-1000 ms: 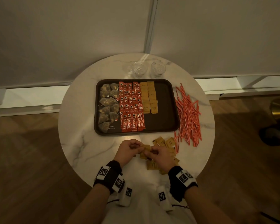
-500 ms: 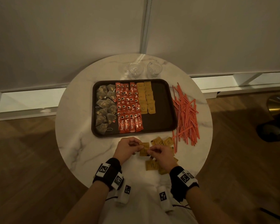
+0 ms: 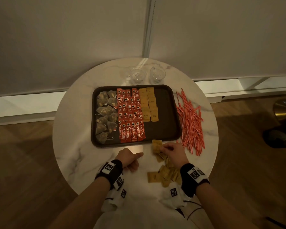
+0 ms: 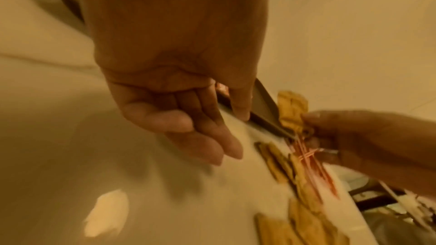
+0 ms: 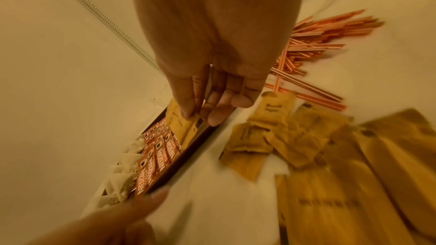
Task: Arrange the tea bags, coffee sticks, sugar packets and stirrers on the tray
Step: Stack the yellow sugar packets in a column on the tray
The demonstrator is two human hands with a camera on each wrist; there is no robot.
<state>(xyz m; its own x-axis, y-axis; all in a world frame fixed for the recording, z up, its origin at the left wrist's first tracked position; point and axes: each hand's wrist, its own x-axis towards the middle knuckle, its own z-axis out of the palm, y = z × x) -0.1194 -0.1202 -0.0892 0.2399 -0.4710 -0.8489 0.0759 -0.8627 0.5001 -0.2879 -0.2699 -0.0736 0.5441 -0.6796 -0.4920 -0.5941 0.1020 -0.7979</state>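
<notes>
Rightward, bare tray floor beside sugar packets

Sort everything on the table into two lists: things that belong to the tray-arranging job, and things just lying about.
Belong to the job:
tray
tea bags
coffee sticks
sugar packets, some loose on the table, a few in the right hand
stirrers, beside the tray

Just lying about:
two glasses
table

Head view looks down; wrist views close, sharing the tray edge.
</notes>
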